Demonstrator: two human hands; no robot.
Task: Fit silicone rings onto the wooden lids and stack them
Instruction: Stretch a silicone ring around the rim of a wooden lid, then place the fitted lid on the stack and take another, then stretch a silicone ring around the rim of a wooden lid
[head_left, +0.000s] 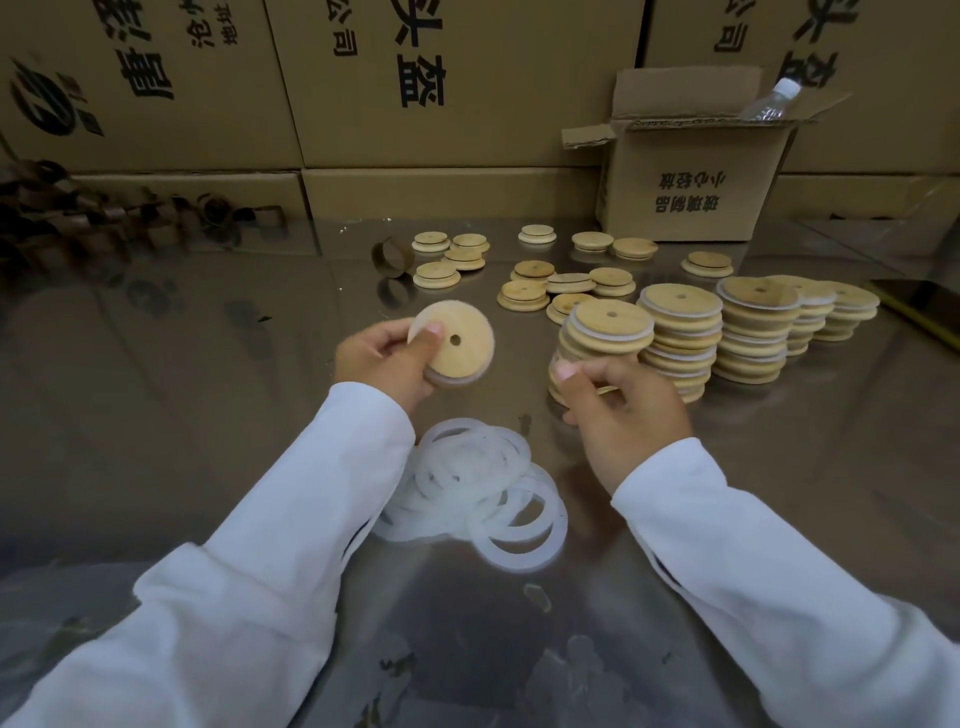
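Wooden lid (470, 332) gripped in curled left fingers (423, 340)

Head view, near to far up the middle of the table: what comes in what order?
Pile of silicone rings → left hand gripping a wooden lid → loose wooden lids lying flat on the table → stacked cartons at the back.
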